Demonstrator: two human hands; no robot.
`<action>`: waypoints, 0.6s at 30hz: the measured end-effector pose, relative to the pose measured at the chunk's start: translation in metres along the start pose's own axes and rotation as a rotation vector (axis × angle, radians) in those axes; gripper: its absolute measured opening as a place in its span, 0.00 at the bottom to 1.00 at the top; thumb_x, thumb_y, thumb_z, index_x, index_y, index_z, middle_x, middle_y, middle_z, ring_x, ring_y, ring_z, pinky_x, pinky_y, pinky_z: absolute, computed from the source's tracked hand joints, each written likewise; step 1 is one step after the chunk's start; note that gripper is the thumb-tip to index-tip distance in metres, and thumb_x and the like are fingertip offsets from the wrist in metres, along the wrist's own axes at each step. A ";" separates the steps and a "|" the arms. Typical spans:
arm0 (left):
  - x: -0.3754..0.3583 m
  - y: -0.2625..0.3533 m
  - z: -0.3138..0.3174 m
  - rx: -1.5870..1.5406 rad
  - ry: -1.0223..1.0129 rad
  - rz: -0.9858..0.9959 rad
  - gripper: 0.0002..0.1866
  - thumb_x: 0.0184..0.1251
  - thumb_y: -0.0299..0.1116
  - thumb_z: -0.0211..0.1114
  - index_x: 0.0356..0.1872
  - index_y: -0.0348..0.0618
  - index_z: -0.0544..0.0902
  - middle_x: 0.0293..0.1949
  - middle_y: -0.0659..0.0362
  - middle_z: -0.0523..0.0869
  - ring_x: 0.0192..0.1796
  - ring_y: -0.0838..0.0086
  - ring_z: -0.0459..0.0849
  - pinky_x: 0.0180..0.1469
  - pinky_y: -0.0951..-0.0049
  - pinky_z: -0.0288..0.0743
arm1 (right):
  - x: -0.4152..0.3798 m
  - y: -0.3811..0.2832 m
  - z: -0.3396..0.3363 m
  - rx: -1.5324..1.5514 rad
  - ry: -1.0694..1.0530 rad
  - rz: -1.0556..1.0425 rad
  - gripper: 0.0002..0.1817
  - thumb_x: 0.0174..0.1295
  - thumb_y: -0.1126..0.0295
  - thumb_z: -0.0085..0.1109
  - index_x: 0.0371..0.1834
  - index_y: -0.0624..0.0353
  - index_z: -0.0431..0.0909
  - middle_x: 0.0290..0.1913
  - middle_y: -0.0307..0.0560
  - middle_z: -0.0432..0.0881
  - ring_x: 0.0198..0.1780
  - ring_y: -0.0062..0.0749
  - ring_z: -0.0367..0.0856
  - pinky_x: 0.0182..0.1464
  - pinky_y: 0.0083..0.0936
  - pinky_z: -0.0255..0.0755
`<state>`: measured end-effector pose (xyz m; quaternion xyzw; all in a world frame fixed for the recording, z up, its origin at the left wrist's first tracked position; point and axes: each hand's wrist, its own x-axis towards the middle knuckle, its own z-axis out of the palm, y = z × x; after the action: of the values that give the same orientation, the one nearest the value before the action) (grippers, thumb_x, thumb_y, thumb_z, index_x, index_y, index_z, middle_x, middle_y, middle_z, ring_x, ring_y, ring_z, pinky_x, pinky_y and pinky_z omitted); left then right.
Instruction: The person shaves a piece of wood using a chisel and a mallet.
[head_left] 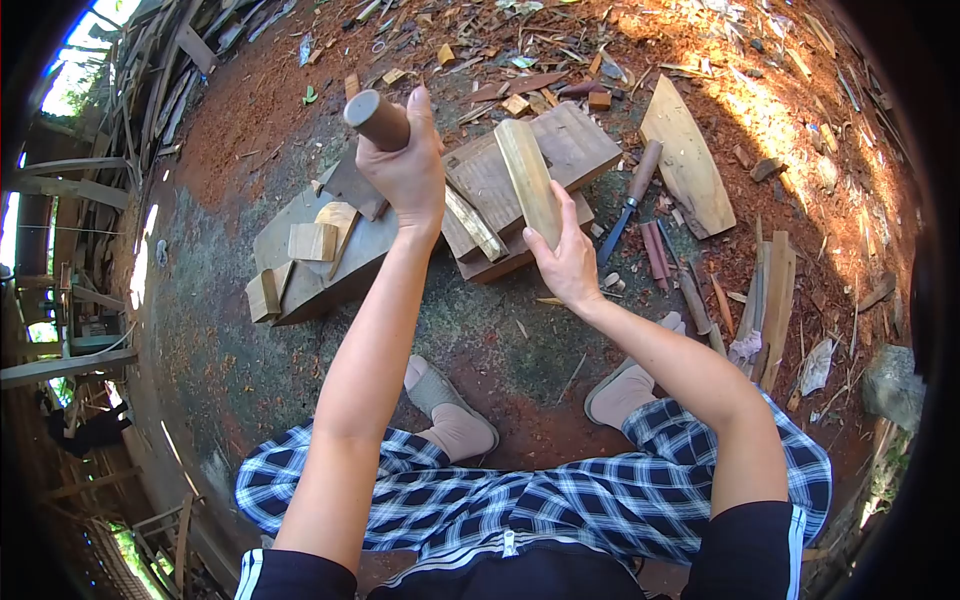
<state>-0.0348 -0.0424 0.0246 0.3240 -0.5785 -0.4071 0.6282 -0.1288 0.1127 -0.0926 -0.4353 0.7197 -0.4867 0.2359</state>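
My left hand [405, 180] is raised and closed around the thick round wooden handle [380, 118] of a tool. A dark flat piece [350, 187], perhaps its blade, shows below that fist. My right hand [568, 262] grips the near end of a pale squared wood piece [526, 175], with the thumb on one side and fingers on the other. This piece slants over a heavy wooden block [580, 140], and its far end appears to touch the block. A split strip of wood [470, 222] leans on the block between my hands.
Left of the block lies a grey beam [285, 235] bearing small offcuts [313, 242]. To the right are a wooden-handled knife [632, 198], a broad pale board [688, 155], reddish sticks [655, 255] and wood strips [775, 310]. Chips litter the ground beyond.
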 end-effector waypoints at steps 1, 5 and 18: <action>-0.002 0.000 0.000 -0.001 0.004 0.005 0.13 0.71 0.32 0.70 0.27 0.45 0.75 0.19 0.65 0.77 0.17 0.83 0.74 0.21 0.78 0.69 | 0.004 -0.007 -0.003 -0.001 0.013 0.010 0.41 0.66 0.60 0.61 0.79 0.47 0.51 0.61 0.68 0.79 0.56 0.66 0.82 0.58 0.50 0.76; -0.005 -0.007 -0.003 0.029 0.063 0.073 0.13 0.70 0.31 0.70 0.27 0.46 0.75 0.18 0.65 0.77 0.16 0.84 0.73 0.20 0.80 0.68 | 0.047 -0.067 -0.023 0.135 0.134 -0.345 0.37 0.66 0.63 0.63 0.77 0.50 0.58 0.58 0.66 0.82 0.55 0.62 0.84 0.55 0.45 0.79; -0.007 -0.032 -0.011 -0.109 0.053 0.168 0.13 0.57 0.25 0.76 0.39 0.38 0.80 0.35 0.66 0.87 0.41 0.84 0.81 0.45 0.80 0.74 | 0.078 -0.255 -0.088 -0.210 -0.157 -0.898 0.22 0.65 0.62 0.54 0.63 0.33 0.80 0.38 0.53 0.89 0.38 0.42 0.90 0.40 0.40 0.85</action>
<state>-0.0282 -0.0519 -0.0085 0.2504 -0.5637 -0.3749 0.6921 -0.1342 0.0521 0.1812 -0.7609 0.4852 -0.4308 0.0104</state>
